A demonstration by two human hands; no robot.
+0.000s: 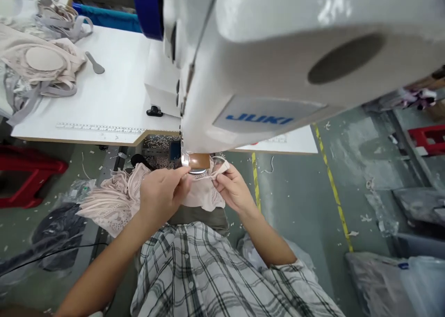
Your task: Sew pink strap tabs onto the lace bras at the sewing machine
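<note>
Both hands work under the head of a white sewing machine (pixel 257 85). My left hand (pixel 162 189) is closed, its thumb and fingertips pressed together at the left side of the sewing spot on a beige lace garment piece (pixel 205 194). My right hand (pixel 234 187) pinches the same piece by a narrow light band at its upper right edge. The piece hangs down towards the lap. A brown plate (pixel 199 161) on the machine sits between the hands. The needle is hidden from view. Beside my left wrist hangs a stack of beige lace pieces (pixel 111 192).
On the white table (pixel 118 71) lie beige bras (pixel 41 60) with grey straps and a small grey spoon-shaped tool (pixel 95 63). A printed ruler (pixel 100 128) runs along the front edge. Red stools (pixel 31 175) and plastic bags (pixel 382 280) stand on the scrap-strewn floor.
</note>
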